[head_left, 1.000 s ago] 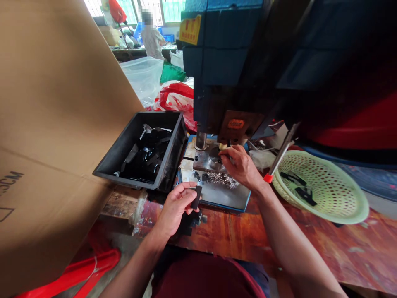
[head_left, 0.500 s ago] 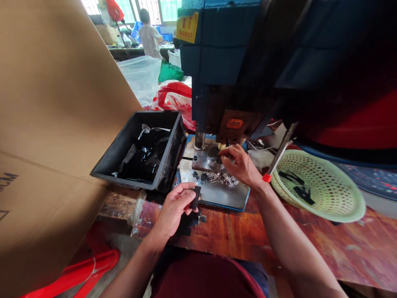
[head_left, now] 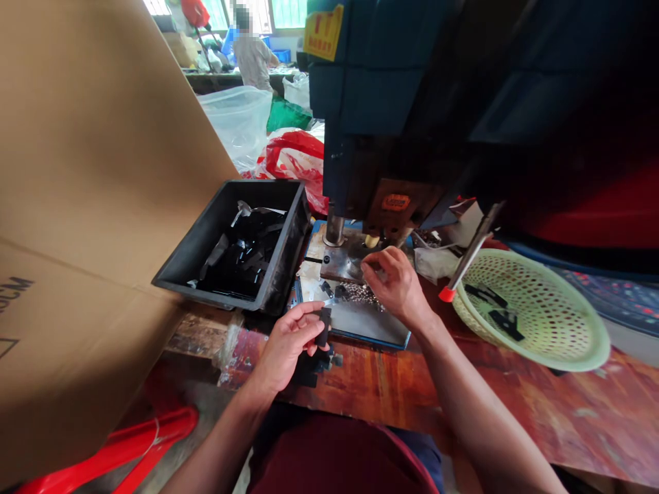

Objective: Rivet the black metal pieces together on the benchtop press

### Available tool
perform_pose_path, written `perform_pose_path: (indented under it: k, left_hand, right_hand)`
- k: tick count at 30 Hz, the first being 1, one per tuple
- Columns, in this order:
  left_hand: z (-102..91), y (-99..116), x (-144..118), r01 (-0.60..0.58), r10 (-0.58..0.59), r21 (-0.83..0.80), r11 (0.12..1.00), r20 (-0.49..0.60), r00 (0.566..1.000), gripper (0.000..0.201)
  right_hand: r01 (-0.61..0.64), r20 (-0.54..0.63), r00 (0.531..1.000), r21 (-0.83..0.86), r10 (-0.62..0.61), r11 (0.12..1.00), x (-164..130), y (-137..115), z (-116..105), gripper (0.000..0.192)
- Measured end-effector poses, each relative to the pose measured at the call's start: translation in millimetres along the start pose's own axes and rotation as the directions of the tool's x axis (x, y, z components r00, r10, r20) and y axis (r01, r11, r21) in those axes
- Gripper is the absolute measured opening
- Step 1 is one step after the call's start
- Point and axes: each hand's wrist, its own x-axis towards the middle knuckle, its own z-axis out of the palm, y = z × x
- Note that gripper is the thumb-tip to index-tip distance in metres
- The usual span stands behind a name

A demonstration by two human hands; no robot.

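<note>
My left hand [head_left: 291, 343] pinches a small flat black piece [head_left: 324, 326] between thumb and fingers, just in front of the machine's base plate [head_left: 371, 329]. My right hand [head_left: 394, 285] is closed in a pinch above that plate, beside the steel block [head_left: 342, 261]; whatever its fingertips hold, if anything, is too small to make out. Small shiny metal parts [head_left: 355, 293] lie heaped on the plate under the right fingers. A few little black pieces [head_left: 327, 289] rest left of the heap. More black pieces [head_left: 309, 376] lie on the wooden table below my left hand.
The blue press-like machine [head_left: 360, 89] looms overhead, its lever with a red tip [head_left: 447, 294] right of my right hand. A black bin [head_left: 278, 274] of dark pieces stands left, beside a large cardboard box [head_left: 103, 171]. At right sits a green basket [head_left: 556, 302]. A person [head_left: 252, 58] is far back.
My right hand has drawn back from the steel block toward me and slightly down, over the metal parts. The left hand keeps the black piece nearly in place. The view has shifted slightly.
</note>
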Motion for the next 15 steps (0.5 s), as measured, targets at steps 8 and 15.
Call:
perform_pose_path:
  k: [8,15]
  left_hand:
    - [1.1,4.1,-2.8,-0.016,0.015,0.018,1.0,0.01,1.0,0.045]
    - [3.4,3.7,-1.2,-0.01,0.01,0.001,1.0,0.011,1.0,0.046]
  right_hand:
    - [-0.165,0.009,0.986,0.149,0.166,0.975,16.8,23.5,-1.6,0.02]
    - [-0.203,-0.047,0.976,0.147,0.212,0.968,17.1,18.0,1.2,0.022]
